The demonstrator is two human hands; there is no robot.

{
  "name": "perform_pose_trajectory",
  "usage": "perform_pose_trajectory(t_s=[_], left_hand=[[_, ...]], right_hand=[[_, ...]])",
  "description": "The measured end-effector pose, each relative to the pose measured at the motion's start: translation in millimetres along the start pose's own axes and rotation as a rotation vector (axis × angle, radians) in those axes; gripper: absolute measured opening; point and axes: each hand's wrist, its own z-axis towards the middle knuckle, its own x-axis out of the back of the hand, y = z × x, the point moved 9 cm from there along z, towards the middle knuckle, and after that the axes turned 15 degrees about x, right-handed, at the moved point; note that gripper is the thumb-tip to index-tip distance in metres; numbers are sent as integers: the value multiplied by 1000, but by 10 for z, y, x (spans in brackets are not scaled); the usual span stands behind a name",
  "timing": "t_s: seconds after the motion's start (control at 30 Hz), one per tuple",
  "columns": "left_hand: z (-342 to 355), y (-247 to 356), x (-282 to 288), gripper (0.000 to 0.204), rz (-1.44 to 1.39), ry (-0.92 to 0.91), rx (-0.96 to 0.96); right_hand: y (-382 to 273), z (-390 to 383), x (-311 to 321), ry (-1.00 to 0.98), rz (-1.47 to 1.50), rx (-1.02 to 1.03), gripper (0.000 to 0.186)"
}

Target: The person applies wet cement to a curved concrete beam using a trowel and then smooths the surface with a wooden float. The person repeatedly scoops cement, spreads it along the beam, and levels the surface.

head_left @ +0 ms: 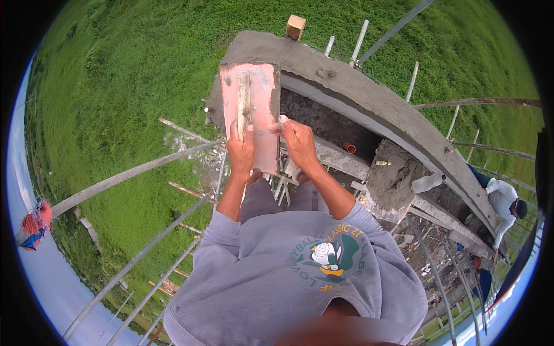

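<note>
My left hand (241,151) is wrapped round the wooden handle (244,95) of a plastering float (265,86). The float has a long pinkish board, smeared with grey mortar along its edges. Its far end lies over the corner of a mortar-covered wall top (254,49). My right hand (300,145) is closed at the float's right edge, thumb and fingertips near the board's face. Whether those fingers pinch the edge or some small thing is hidden.
The wall top curves right, past a mortar heap (395,176) on a board and an orange pipe end (349,147). A wooden block (295,27) stands beyond the wall. Scaffold poles (133,173) surround me, grass far below. A person in white (503,199) bends at the wall's far right.
</note>
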Motion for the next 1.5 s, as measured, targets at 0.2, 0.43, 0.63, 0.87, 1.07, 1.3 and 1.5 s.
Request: perform_pose_trajectory(t_s=[0.2,0.43,0.63,0.87,1.07,1.3,1.5], left_hand=[[262,-46,208,42,222,36,-27],[398,-289,245,43,263,51,149],[305,-185,149,38,319,113,-120],[577,-346,5,36,370,176,45],[586,-556,16,35,359,213,15],[1086,-52,-144,30,302,159,43],[996,-309,-81,37,220,44,122]], right_hand=[[346,566,2515,594,-847,182,44],[1176,-250,4149,759,-1207,-252,55],[1293,-225,4428,616,-1326,-300,64],[393,1013,3093,413,-959,326,58],[-151,2880,1143,126,-746,635,56],[786,3747,442,-304,-1061,86,76],[818,3736,680,-78,-1097,60,75]])
